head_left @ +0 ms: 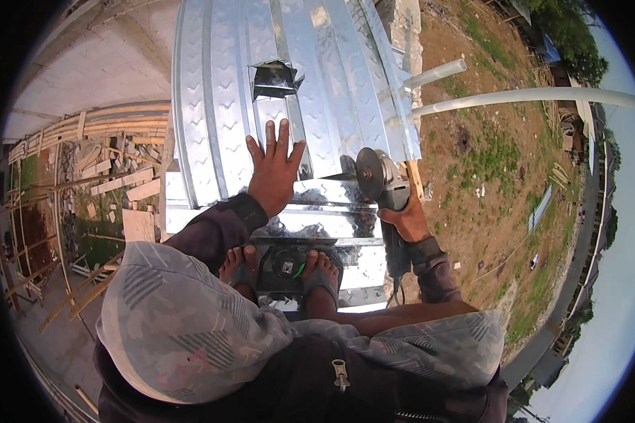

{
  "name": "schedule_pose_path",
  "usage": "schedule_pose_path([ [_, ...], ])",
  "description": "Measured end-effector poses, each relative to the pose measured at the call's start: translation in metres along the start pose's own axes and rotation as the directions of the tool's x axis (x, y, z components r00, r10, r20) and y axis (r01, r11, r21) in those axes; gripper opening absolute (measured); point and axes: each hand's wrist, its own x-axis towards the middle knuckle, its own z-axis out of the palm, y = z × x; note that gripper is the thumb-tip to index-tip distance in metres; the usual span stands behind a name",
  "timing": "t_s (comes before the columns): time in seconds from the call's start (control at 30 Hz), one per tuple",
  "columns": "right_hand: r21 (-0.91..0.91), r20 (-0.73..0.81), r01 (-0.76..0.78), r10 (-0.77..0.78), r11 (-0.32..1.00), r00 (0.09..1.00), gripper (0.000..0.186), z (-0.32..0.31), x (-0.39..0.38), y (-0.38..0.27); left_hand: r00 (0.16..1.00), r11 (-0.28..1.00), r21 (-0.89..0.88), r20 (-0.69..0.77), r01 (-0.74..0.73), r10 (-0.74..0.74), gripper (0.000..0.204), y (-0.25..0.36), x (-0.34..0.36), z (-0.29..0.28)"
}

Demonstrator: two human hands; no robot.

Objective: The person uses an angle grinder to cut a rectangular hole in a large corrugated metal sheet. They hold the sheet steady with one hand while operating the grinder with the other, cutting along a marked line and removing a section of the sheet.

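I squat on corrugated metal roofing sheets (219,106), high above the ground. My left hand (273,169) lies flat on the shiny sheet, fingers spread, holding nothing. An angle grinder (382,185) is gripped in my right hand (404,220), its disc (369,173) upright near the sheet's right edge. A jagged hole (275,79) is cut in the sheet beyond my left hand. Both feet, in sandals (317,271), rest on the lower sheet with a small dark object (284,264) between them.
Two pale pipes (529,95) stick out to the right past the roof edge. A sheer drop on the right shows grass and dirt (494,162) far below. At the left, timber scaffolding (77,183) and scattered boards lie below. The grinder's cord (395,289) hangs by my right knee.
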Motion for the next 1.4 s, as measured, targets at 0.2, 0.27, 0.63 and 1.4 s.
schedule_pose_path([
  [0.2, 0.070, 0.002, -0.023, 0.023, 0.997, 1.000, 0.093, 0.004, 0.000, -0.006, 1.000, 1.000, 0.004, -0.005, 0.002, -0.002, 0.061, 0.000, -0.001, 0.000],
  [0.27, 0.077, 0.003, -0.026, 0.026, 0.997, 1.000, 0.092, 0.004, 0.000, -0.006, 1.000, 1.000, 0.009, 0.014, 0.010, -0.010, 0.060, 0.001, -0.001, -0.002],
  [0.63, 0.088, -0.031, 0.004, -0.001, 0.996, 1.000, 0.082, 0.002, -0.010, -0.016, 1.000, 1.000, 0.001, 0.014, 0.014, -0.014, 0.062, -0.001, 0.000, 0.001],
  [1.4, -0.286, -0.126, 0.106, -0.147, 0.952, 0.981, 0.081, -0.038, -0.017, -0.024, 1.000, 0.994, 0.106, 0.011, -0.002, 0.001, 0.056, 0.001, -0.002, 0.000],
])
